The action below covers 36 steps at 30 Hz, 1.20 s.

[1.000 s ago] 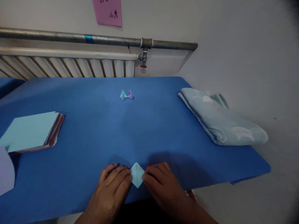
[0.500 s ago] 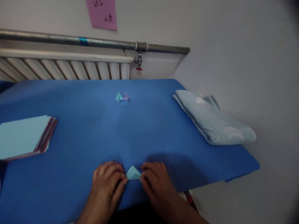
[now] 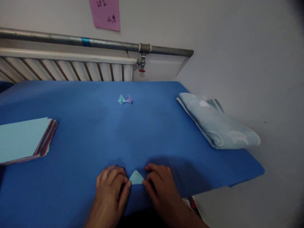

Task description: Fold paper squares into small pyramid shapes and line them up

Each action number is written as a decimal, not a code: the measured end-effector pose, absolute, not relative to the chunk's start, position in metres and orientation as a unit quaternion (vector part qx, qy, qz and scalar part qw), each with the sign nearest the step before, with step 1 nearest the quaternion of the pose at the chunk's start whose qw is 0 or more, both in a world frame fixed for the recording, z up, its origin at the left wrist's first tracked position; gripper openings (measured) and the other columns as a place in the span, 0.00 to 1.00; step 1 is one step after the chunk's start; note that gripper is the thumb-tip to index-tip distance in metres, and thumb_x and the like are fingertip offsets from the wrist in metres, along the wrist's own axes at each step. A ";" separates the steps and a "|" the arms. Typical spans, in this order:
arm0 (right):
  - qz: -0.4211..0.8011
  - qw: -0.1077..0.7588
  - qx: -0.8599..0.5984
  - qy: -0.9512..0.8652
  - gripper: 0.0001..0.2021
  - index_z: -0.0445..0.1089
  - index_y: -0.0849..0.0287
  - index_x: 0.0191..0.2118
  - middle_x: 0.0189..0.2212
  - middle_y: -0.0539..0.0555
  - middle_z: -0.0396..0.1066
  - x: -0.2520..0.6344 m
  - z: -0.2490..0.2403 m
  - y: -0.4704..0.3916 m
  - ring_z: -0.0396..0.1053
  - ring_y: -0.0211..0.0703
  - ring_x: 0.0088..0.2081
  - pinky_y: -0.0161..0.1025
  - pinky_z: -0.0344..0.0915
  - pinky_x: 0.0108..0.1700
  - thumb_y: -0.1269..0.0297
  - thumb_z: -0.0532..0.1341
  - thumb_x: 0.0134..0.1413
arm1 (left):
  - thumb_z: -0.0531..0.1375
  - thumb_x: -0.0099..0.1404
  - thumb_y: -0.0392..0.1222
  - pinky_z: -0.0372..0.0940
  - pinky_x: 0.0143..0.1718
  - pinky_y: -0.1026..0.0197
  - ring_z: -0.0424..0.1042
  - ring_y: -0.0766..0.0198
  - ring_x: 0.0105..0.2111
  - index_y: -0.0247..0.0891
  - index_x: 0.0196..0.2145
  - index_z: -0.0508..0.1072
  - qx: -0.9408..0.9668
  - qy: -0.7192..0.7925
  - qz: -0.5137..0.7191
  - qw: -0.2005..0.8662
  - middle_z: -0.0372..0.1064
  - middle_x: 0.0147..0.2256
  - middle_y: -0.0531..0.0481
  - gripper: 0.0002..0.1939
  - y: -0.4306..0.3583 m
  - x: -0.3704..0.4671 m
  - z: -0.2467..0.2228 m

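A small light-green piece of folded paper (image 3: 136, 178), triangular with its peak pointing away from me, lies at the near edge of the blue table. My left hand (image 3: 110, 188) pinches its left corner between thumb and fingers. On the opposite corner, my right hand (image 3: 162, 186) has its thumb and index finger closed. Farther back on the table sit two small folded paper pieces side by side, a light-green one (image 3: 121, 99) and a purple one (image 3: 129, 99).
A stack of coloured paper (image 3: 23, 139), light green on top, lies at the left. A folded pale blanket (image 3: 218, 123) rests along the right edge of the blue table (image 3: 95, 126). Behind stand a white radiator (image 3: 71, 68) and a metal pipe (image 3: 109, 44) with a red-handled valve.
The folded paper's loose front layer now lies flatter, making a plain triangle. Both hands stay at its corners, with only slight finger shifts.
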State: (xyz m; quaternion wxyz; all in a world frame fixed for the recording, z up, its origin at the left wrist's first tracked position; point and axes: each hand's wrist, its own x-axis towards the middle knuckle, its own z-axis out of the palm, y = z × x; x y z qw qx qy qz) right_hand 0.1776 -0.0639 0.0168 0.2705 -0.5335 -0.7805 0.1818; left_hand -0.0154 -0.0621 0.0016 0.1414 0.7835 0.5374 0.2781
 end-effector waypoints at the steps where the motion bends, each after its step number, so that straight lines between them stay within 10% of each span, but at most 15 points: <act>1: 0.182 0.273 -0.533 -0.780 0.05 0.65 0.58 0.31 0.43 0.57 0.70 0.177 0.017 -0.064 0.66 0.48 0.44 0.48 0.62 0.45 0.72 0.56 0.58 | 0.55 0.64 0.41 0.59 0.41 0.47 0.67 0.52 0.41 0.42 0.31 0.71 0.784 0.538 0.276 0.142 0.71 0.36 0.48 0.06 -0.062 -0.015 0.002; 36: 0.199 0.244 -0.568 -0.760 0.05 0.65 0.57 0.29 0.43 0.53 0.71 0.176 0.018 -0.056 0.65 0.48 0.44 0.46 0.56 0.45 0.70 0.62 0.53 | 0.55 0.64 0.40 0.60 0.41 0.49 0.65 0.54 0.42 0.42 0.36 0.72 0.773 0.579 0.234 0.108 0.68 0.39 0.47 0.06 -0.062 -0.015 -0.001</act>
